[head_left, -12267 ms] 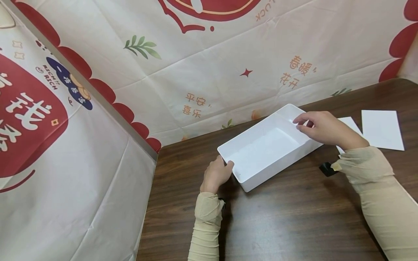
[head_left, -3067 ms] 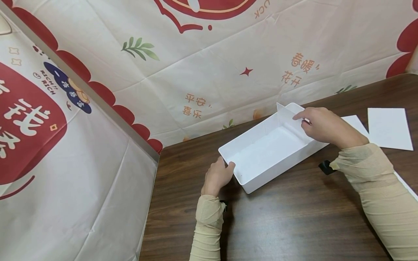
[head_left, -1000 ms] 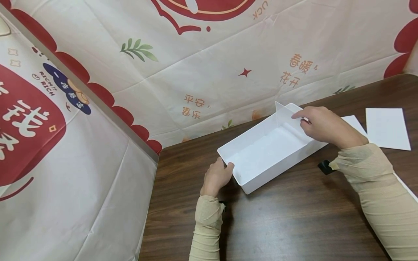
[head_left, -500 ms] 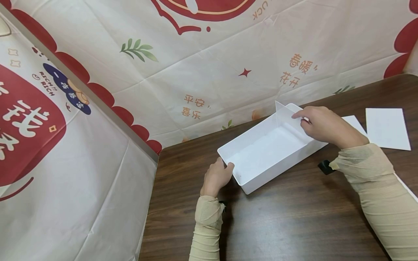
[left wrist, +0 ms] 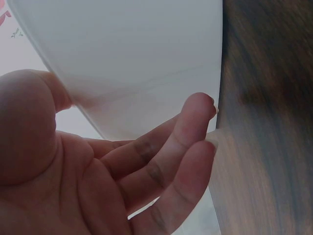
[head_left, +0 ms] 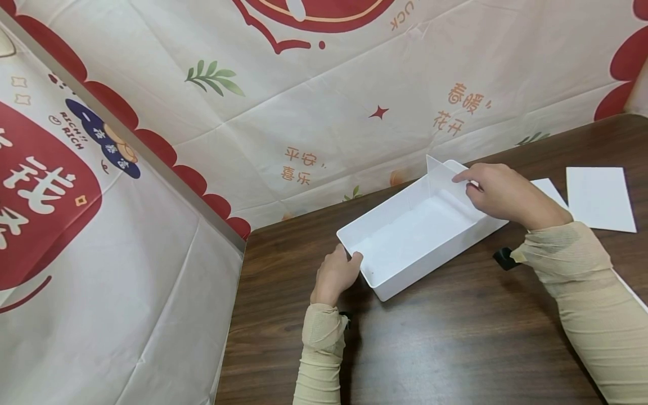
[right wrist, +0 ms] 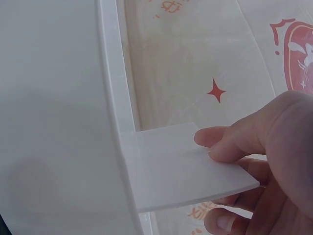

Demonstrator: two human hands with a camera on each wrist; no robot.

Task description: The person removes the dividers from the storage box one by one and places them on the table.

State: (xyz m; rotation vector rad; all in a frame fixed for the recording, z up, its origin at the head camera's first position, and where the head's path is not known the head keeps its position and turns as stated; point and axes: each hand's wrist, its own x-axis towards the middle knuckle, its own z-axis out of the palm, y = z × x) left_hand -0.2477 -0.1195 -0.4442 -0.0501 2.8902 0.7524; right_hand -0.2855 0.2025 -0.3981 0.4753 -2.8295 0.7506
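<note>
A long white open-topped box (head_left: 440, 256) lies slantwise on the table near the back cloth. My left hand (head_left: 336, 273) grips its left end in the head view, thumb at the rim and fingers along the outer wall. In the left wrist view, the fingers of that hand (left wrist: 151, 171) lie over the box's end wall (left wrist: 146, 44). My right hand (head_left: 498, 194) pinches a thin white panel (head_left: 440, 179) that stands across the box towards its right end, one corner poking above the rim. The right wrist view shows thumb and fingers on the panel's (right wrist: 171, 171) upper edge.
To the right lie two flat white panels (head_left: 601, 199), one partly hidden behind my right wrist. A white edge (head_left: 630, 289) shows beside my right forearm. The brown wooden table (head_left: 430, 349) meets a printed cloth (head_left: 324, 101) at the back and left.
Twelve seconds ago no panel corner rose above the box's rim by my right hand; it does since about three seconds ago. Over the last second both hands and the box hold nearly still.
</note>
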